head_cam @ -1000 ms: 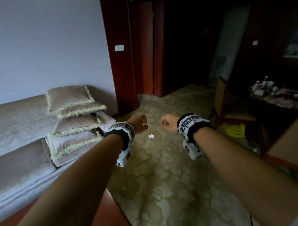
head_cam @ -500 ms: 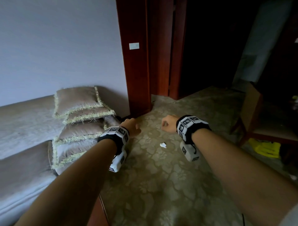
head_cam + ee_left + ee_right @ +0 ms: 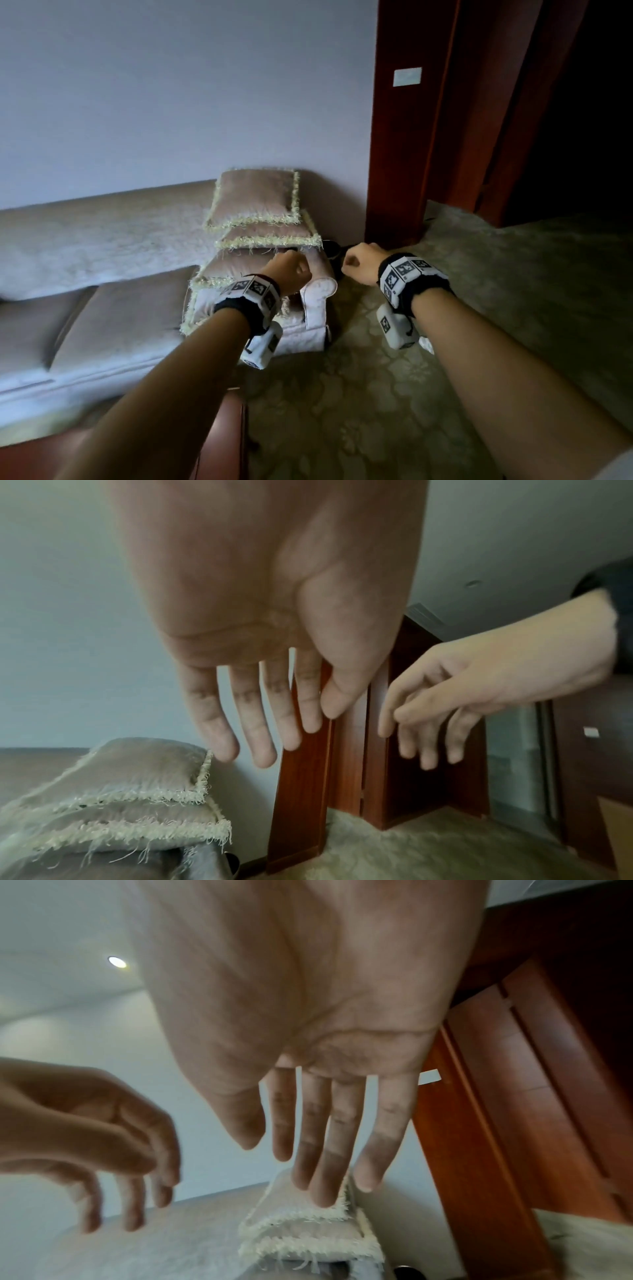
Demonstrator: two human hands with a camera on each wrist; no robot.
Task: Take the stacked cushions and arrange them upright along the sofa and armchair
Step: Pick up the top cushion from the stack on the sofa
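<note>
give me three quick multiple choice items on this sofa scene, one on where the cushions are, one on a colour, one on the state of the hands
1. Where is the cushion stack?
A. on the sofa at its end by the armrest
B. on the floor
C. on a chair

2. What colour is the cushion fringe?
A. dark blue
B. pale cream-yellow
C. red

3. What are the left hand and right hand doing?
A. both gripping one cushion
B. left holding a cup
C. both open, holding nothing

Answers: 1 A, the head view shows the pile at the sofa's end; 2 B, the trim is pale on every cushion; 3 C, both wrist views show straight, empty fingers.
</note>
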